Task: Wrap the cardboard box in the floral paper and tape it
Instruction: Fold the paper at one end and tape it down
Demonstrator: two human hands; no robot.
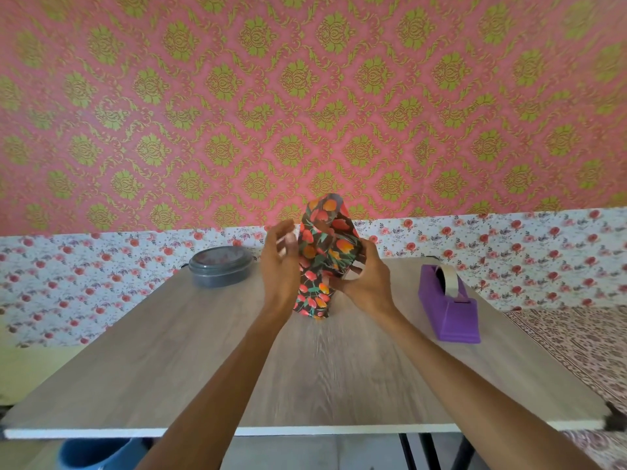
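The wrapping looks well along but not finished. The floral paper (322, 252) already covers the long sides of a parcel that stands on end toward the far middle of the bench (203, 351). The cardboard box is presumably inside it, but it is hidden under the paper. The upper end is open, and the paper there rises in a loose, peaked flap that has not been folded flat. No tape can be made out on the paper, so I judge that folding and taping the ends remains. The right hand (368, 279) is clamped on the parcel's right side, with thumb and fingers curled round a paper edge. The left hand (280, 262) lies against the left side with its fingers up by the top. They are blurred, so I cannot tell whether they pinch the paper or only steady it. A purple tape dispenser (448, 310) with a loaded roll sits to the right, well apart from the parcel. A grey lidded tub (220, 266) stands at the far left. The bench top is pale wood-grain with a white near edge on dark legs, and something blue (95, 452) shows beneath its near left corner. Behind it, pink-and-gold damask wallpaper (305, 96) runs above a band of white rose-print wallpaper (84, 283). A patterned cloth (576, 351) lies off to the right.
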